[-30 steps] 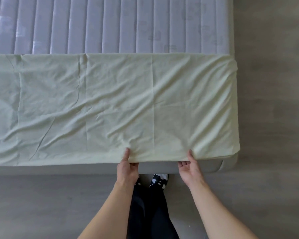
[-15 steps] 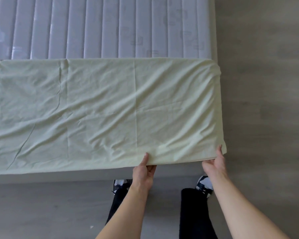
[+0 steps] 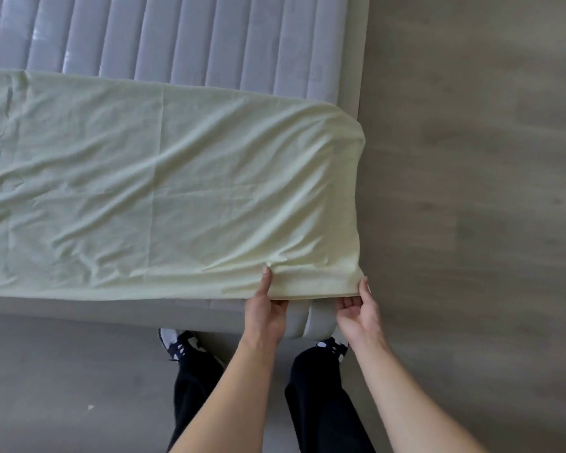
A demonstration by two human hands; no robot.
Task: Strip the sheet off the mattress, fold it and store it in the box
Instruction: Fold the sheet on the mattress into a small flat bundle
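A pale green sheet (image 3: 164,191) lies folded in a long band across the near part of the grey ribbed mattress (image 3: 177,37). Its far edge runs straight across the mattress and its right end hangs over the mattress side. My left hand (image 3: 265,308) pinches the near hem, thumb on top of the cloth and fingers under it. My right hand (image 3: 360,308) pinches the sheet's near right corner, thumb up against the edge. The box is not in view.
Grey wood-look floor (image 3: 471,191) spreads to the right of the mattress and in front of it. My legs in black trousers and my shoes (image 3: 177,344) stand against the mattress's near right corner (image 3: 311,322).
I have stepped right along the mattress. Both hands have slid right along the near hem; the right hand now holds the corner. The hem there is lifted slightly.
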